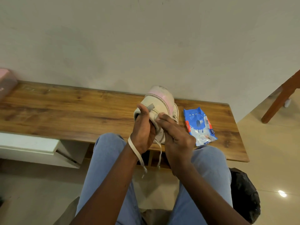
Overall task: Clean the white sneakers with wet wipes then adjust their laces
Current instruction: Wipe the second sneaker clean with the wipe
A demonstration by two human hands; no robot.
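Head cam, looking down over knees in blue jeans [103, 159]. One white sneaker [158, 101] is held up off the wooden bench [73, 111], heel w/ grey pull tab toward the person and pink sole turned up and away, prob. so the back and side panel face the eyes for wiping. Left hand [142, 132] does the holding: fingers curled into the collar, thumb laid up the heel by the tab. It's a firm clamp, judged as the anchor so the shoe won't twist under rubbing. Right hand [176, 133] sits on the shoe's near side w/ fingers bent, tips bunched on a small pale wad that looks like a wipe [157, 117] pressed to the upper; can't fully confirm, it's mostly hidden. One lace [135, 149] is draped over the left wrist and another end hangs loose below the shoe, so lacing isn't sorted yet; the wrist drape prob. keeps it out of the wipe's way. Second sneaker [176, 113] is just behind the first, mostly hidden, seemingly on the bench. Wet wipes pack [199, 127] lies flat on the bench just beside the right hand, near for a quick refill. Off to the sides: pink box [6, 82] at the bench's far left, black bag [243, 192] on the floor at right. Judgement: still the cleaning stage, laces to come.
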